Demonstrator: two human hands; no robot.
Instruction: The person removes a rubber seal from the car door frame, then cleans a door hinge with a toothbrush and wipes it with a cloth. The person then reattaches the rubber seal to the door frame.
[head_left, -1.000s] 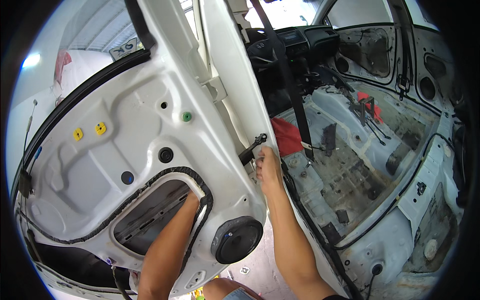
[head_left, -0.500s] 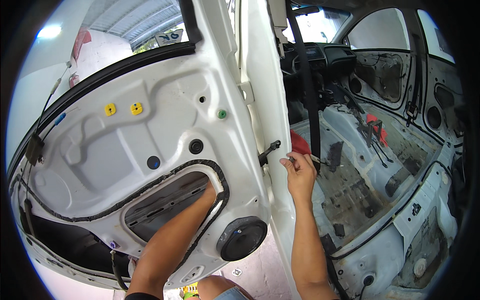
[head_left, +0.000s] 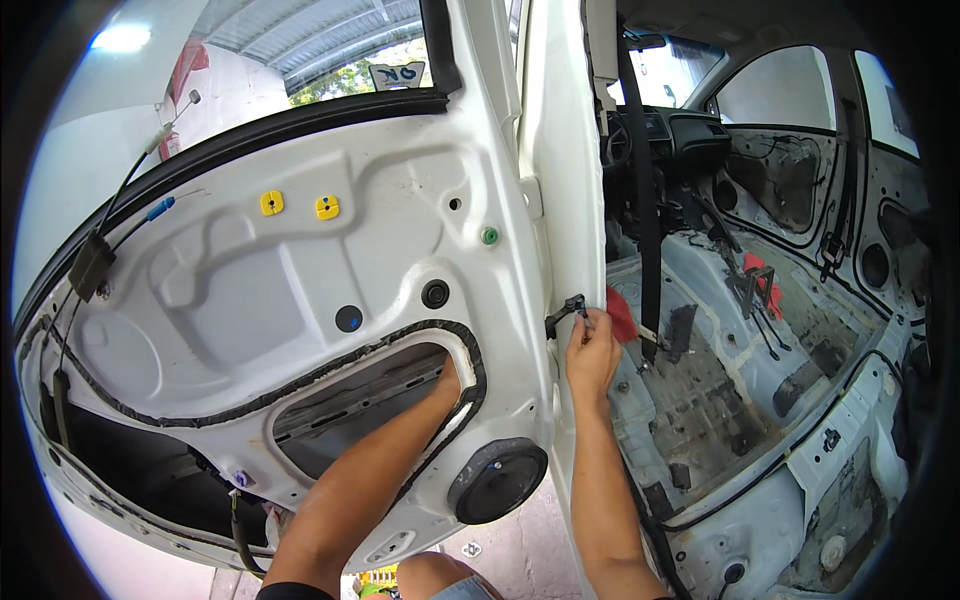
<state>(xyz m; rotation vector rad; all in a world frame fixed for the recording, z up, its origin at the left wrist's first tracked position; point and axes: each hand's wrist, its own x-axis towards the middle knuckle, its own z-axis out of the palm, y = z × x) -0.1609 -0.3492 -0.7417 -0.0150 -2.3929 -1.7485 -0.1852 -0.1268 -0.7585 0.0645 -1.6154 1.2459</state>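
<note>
A stripped white car door (head_left: pixel 230 260) stands open on the left. My left forearm (head_left: pixel 375 450) reaches into the door's large cutout (head_left: pixel 350 400), which has black sealant around its rim; the hand is hidden behind the panel. My right hand (head_left: pixel 592 355) is at the gap between door and body pillar (head_left: pixel 555 180). Its thumb and fingers pinch a small dark, bolt-like piece (head_left: pixel 586 318), mostly covered by the fingertips. This piece is at the end of the black door check arm (head_left: pixel 568 308), which sticks out of the door's edge.
A round speaker (head_left: pixel 497 478) sits low in the door. Cables hang by a door latch piece (head_left: pixel 92 262) at the far left. Inside the stripped cabin, a black seat belt (head_left: pixel 645 200) hangs behind the pillar, a red cloth (head_left: pixel 620 315) near it. Metal brackets (head_left: pixel 758 290) lie on the bare floor.
My right hand has brought the small piece from beside the pillar to the check arm's end. The left arm stays in the door cutout. The whole view has shifted slightly.
</note>
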